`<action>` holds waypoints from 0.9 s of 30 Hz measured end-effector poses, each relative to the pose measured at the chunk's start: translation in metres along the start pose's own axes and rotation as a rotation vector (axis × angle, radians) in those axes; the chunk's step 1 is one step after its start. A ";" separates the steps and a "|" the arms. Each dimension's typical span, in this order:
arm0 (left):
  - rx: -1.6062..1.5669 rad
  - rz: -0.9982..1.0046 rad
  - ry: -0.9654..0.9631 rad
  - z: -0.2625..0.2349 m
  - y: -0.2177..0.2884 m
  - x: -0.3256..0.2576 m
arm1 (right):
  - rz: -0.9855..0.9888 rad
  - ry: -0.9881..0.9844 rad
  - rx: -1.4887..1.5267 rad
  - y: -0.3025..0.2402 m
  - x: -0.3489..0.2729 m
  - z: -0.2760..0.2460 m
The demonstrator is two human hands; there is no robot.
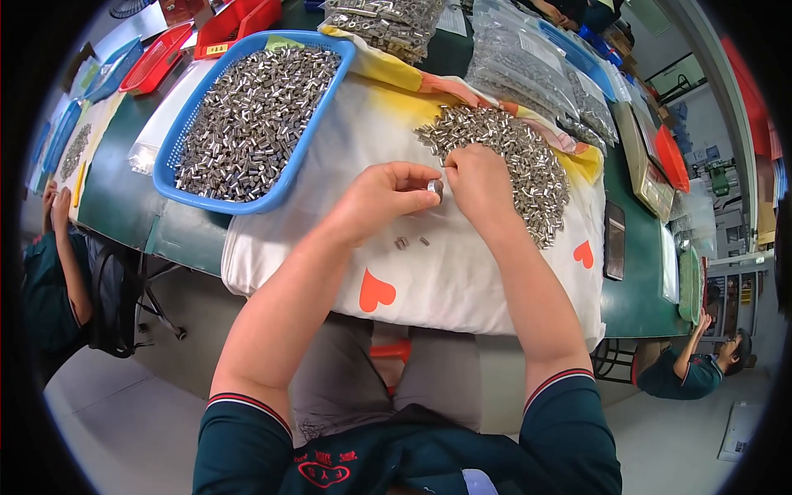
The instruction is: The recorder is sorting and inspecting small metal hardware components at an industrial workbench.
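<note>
My left hand [379, 198] pinches a small shiny metal cylinder [435, 189] between thumb and fingertips above the white cloth [322, 247]. Close by, my right hand [478, 186] is closed at the near left edge of a heap of small metal cylinders [536, 177]. What its fingertips hold, if anything, is too small and hidden to make out. A few loose metal pieces [402, 243] lie on the cloth just in front of my left hand. The blue basket [165, 177] at the left is filled with similar cylinders.
Clear bags of metal parts [520, 66] stand behind the heap. A phone [615, 241] lies on the green table [648, 285] at the right. Red trays [157, 58] sit at the far left. Other people [689, 363] sit at both sides.
</note>
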State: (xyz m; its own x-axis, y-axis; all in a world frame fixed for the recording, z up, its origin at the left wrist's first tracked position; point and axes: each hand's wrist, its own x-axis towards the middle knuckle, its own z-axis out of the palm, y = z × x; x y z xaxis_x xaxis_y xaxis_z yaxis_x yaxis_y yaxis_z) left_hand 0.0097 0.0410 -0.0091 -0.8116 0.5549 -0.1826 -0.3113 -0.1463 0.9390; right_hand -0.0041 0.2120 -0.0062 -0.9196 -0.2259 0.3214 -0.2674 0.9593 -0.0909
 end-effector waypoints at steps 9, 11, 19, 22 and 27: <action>-0.086 0.041 0.047 -0.004 -0.004 -0.001 | 0.369 -0.083 0.876 -0.020 -0.022 -0.034; -0.097 0.041 0.041 -0.002 -0.002 -0.001 | 0.308 -0.097 0.993 -0.012 -0.031 -0.031; -0.079 0.022 0.035 0.000 0.001 -0.001 | 0.089 0.002 0.852 -0.019 -0.036 -0.036; 0.002 0.024 0.064 0.002 0.000 -0.001 | 0.027 0.086 0.675 -0.024 -0.038 -0.033; -0.067 0.044 0.057 0.002 0.000 -0.003 | 0.166 -0.008 0.905 -0.020 -0.037 -0.037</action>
State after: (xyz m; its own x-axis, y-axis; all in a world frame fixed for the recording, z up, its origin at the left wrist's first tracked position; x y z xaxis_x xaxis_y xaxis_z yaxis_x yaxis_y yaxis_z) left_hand 0.0129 0.0415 -0.0080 -0.8517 0.4993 -0.1595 -0.3054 -0.2256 0.9251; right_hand 0.0460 0.2073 0.0190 -0.9673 -0.1017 0.2323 -0.2522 0.4821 -0.8391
